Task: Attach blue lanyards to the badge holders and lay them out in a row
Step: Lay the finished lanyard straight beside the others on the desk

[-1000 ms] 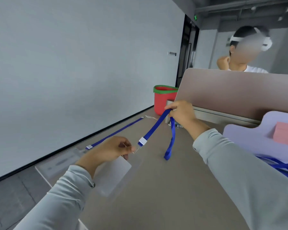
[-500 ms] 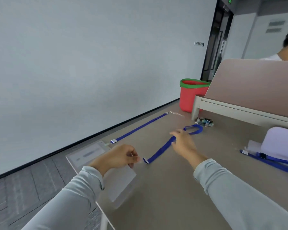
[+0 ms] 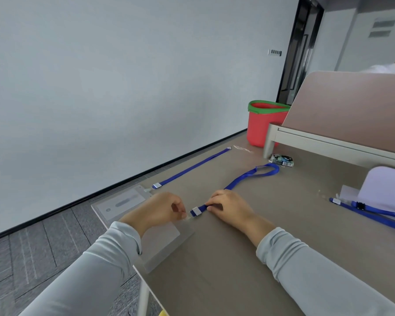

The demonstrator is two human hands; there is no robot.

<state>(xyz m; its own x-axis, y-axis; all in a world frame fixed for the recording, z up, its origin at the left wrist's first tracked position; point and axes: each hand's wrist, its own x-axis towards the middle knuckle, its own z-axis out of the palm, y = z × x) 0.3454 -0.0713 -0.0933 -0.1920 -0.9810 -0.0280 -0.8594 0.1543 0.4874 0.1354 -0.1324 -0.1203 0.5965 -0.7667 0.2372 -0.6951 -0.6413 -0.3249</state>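
left hand pinches badge holder top; right hand pinches blue lanyard just beside its clip (strap runs away up-right).

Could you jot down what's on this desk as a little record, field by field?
Left hand: pinching the top of a clear badge holder
Right hand: pressing the near blue lanyard by its clip end
Finished set: far lanyard laid straight, joined to another badge holder
Spare lanyards: at the right edge
Also there: red bin, small packet
Surface: brown desk
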